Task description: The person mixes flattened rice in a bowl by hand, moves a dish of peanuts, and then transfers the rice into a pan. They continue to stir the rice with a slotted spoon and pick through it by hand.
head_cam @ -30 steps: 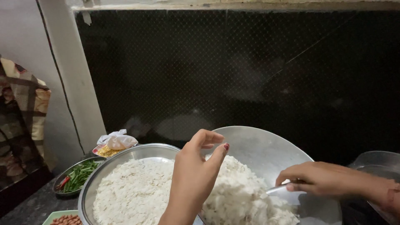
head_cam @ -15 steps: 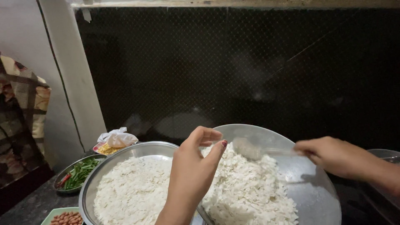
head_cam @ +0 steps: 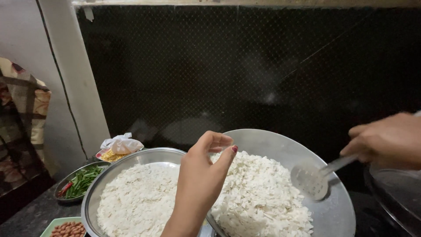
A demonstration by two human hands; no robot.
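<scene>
While the left hand (head_cam: 199, 184) pinches the raised near rim of the tilted steel pan (head_cam: 280, 142), its heap of flattened rice (head_cam: 258, 197) lies just right of that grip. Further right, the right hand (head_cam: 388, 140) is closed on a slotted ladle (head_cam: 311, 180), handle slanting up-right, bowl nearest the heap.

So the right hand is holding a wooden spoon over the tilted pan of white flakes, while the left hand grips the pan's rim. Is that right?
Not quite. The right hand holds a metal slotted spatula, not a wooden spoon. The head view shows its perforated steel blade over the tilted pan of white flakes, with the left hand at the pan's rim.
</scene>
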